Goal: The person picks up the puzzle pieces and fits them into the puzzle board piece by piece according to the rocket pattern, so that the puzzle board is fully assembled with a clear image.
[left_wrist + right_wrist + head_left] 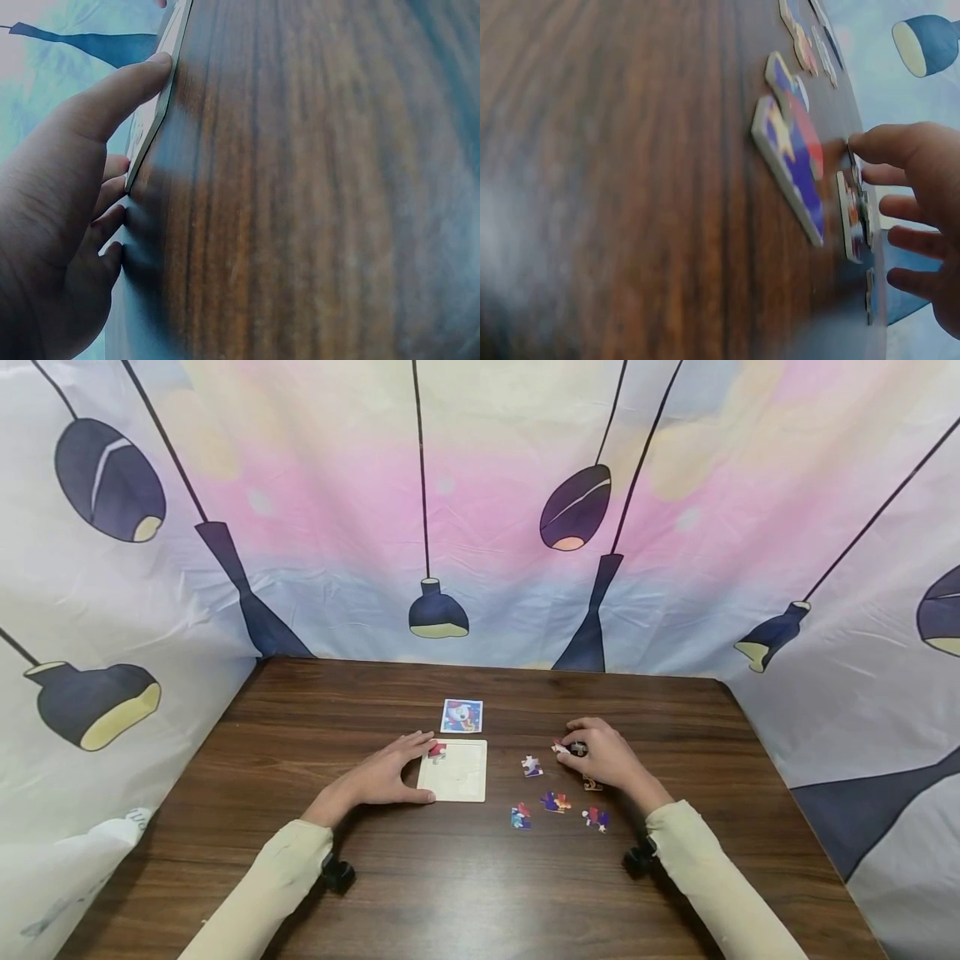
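A square cream puzzle tray [468, 777] lies on the table, with one red-and-purple piece [437, 752] in its upper left corner. My left hand [382, 772] spreads along the tray's left side, its fingers by the top corner and its thumb on the lower corner. In the left wrist view the thumb tip [161, 64] rests at the tray's edge. To the right, my right hand [607, 756] pinches a whitish-red puzzle piece [559, 747] between thumb and index finger, low over the table. A dark piece [578, 748] sits under its fingers, and a brown-orange piece [592, 783] beside the palm.
A small picture card [462, 716] lies just behind the tray. Loose puzzle pieces spread between tray and right arm: a star-patterned one [532, 766], a purple-orange one [557, 802], a blue-red one [521, 816] and a purple one [596, 818]. Printed cloth [360, 527] surrounds the wooden table [465, 877].
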`<state>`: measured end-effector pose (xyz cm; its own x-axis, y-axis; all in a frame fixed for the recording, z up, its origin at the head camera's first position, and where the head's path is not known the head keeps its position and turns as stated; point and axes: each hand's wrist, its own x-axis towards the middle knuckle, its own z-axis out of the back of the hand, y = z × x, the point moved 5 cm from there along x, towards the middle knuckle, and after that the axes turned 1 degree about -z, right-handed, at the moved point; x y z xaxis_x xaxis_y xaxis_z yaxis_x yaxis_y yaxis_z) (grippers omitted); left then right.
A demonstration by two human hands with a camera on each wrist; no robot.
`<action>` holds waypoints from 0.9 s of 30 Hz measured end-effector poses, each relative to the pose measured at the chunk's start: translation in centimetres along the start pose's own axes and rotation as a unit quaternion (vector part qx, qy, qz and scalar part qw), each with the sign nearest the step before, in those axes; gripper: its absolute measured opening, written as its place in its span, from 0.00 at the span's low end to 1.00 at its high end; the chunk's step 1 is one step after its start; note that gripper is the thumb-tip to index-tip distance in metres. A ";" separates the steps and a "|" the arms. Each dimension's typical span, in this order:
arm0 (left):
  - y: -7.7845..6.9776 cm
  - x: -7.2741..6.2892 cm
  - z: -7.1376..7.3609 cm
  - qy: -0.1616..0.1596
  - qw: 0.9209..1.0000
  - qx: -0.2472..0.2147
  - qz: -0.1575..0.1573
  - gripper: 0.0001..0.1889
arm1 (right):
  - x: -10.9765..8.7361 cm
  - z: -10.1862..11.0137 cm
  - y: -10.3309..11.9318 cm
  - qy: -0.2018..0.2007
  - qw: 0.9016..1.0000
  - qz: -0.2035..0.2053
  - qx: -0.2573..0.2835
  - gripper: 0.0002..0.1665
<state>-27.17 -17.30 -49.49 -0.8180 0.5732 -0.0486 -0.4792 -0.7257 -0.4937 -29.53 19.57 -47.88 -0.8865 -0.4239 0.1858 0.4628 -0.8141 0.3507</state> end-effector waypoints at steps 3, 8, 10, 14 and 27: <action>0.0 0.0 -0.1 0.004 1.000 0.000 0.005 0.55 | 0.1 -0.3 0.3 0.008 1.000 0.018 0.000 0.16; 0.1 0.0 -0.2 0.004 1.000 -0.004 0.006 0.55 | 0.0 -0.3 0.2 0.006 1.000 0.025 0.009 0.18; 0.1 0.0 -0.2 0.003 1.000 -0.006 0.004 0.55 | -0.1 -0.2 -0.1 0.005 1.000 0.014 0.010 0.19; 0.1 -0.1 -0.1 0.000 1.000 -0.003 0.000 0.55 | -0.1 -0.2 -0.6 0.011 1.000 -0.003 0.005 0.21; 0.0 -0.1 0.0 0.003 1.000 -0.003 0.004 0.54 | 0.1 -0.6 -0.3 0.023 1.000 0.021 0.003 0.21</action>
<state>-27.10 -17.31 -49.50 -0.8196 0.5701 -0.0568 -0.4713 -0.7273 -0.4988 -29.76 19.50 -48.46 -0.8654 -0.4757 0.1572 0.4993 -0.7932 0.3486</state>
